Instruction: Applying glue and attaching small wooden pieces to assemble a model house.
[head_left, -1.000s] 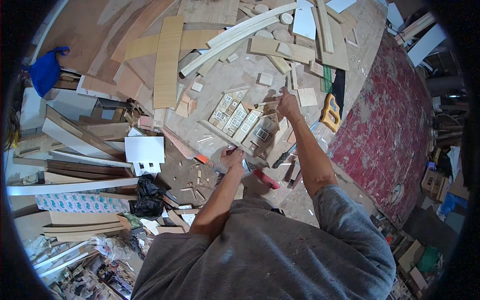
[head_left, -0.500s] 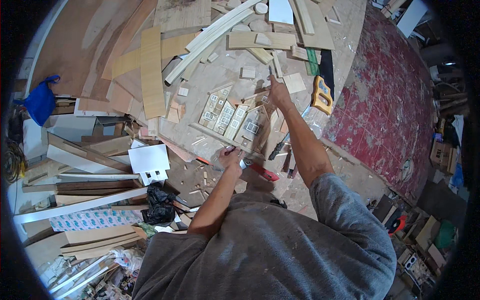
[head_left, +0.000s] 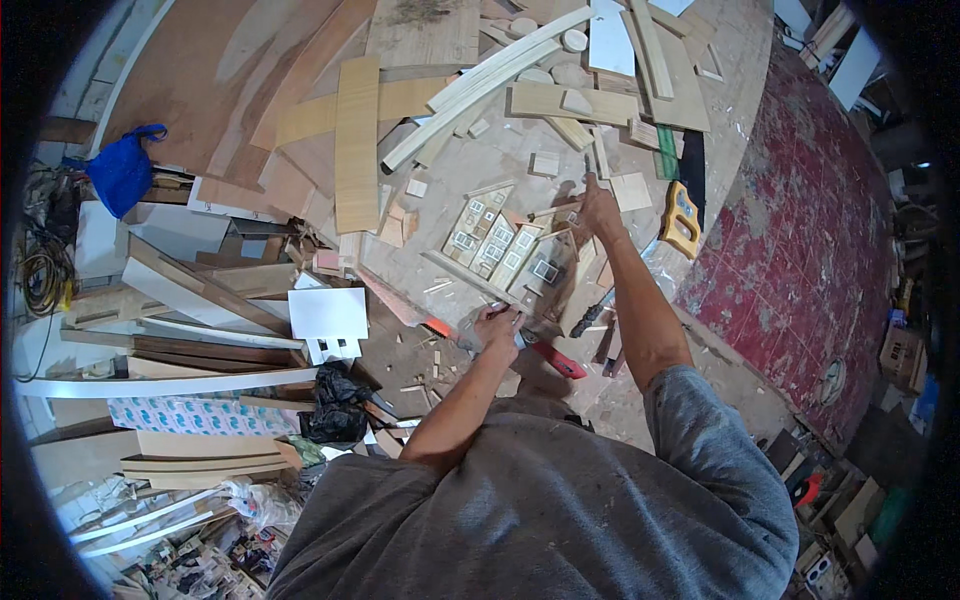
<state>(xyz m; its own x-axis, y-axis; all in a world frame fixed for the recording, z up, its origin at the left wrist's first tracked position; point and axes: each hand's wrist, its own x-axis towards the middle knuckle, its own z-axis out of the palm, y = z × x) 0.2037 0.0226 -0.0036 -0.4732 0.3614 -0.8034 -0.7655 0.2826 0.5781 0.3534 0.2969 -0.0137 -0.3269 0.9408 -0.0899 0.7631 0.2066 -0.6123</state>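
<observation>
A small wooden model house (head_left: pixel 490 240), with gables and white-framed windows, sits on the wooden worktop (head_left: pixel 400 265). At its near edge is my left hand (head_left: pixel 497 328), fingers closed around something small and dark that I cannot make out. My right hand (head_left: pixel 601 212) reaches past the right side of the house, its fingers closed. A slim dark tip points away from that hand, too small to name, close to a narrow wood strip (head_left: pixel 600 152). A red-handled tool (head_left: pixel 556 358) lies beside my left hand, nearer to my body, partly covered.
Right of my right hand lies a saw with a yellow handle (head_left: pixel 682 222). Boards and long strips (head_left: pixel 485 90) cover the far worktop, with a small wood block (head_left: pixel 544 163) before them. Scrap wood, a white cut panel (head_left: pixel 328 315) and a black plastic bag (head_left: pixel 338 405) crowd the left.
The whole view has shifted, so the worktop and house appear farther right and slightly lower. Both hands stay by the house; the left has turned slightly at its near edge.
</observation>
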